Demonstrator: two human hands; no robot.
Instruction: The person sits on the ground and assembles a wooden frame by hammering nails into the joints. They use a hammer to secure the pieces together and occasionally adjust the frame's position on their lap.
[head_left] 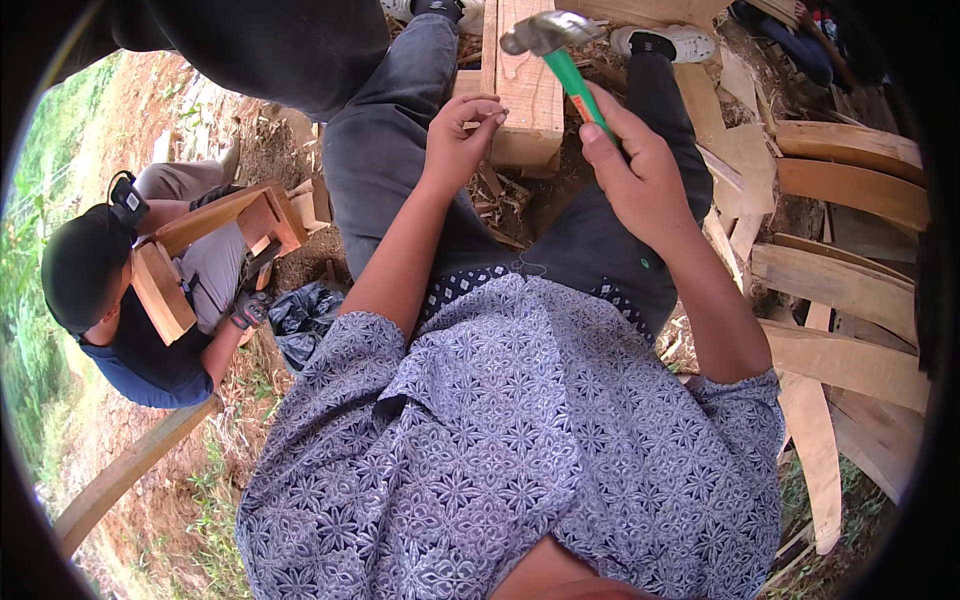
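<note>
Green-handled steel hammer (560,55) is raised above a pale wooden block (525,90), gripped around its handle by the person's right hand (635,170), fingers curled tight. Just left of it, the left hand (458,140) rests against the block's near end, thumb and fingertips pinched together on something too small to make out. The block lies between the person's dark-trousered knees, over ground littered with wood chips (500,205). Curved wooden planks (840,280) are stacked on the right. Farther left, a co-worker in a dark cap (85,265) crouches outdoors holding a small wooden frame (215,240).
</note>
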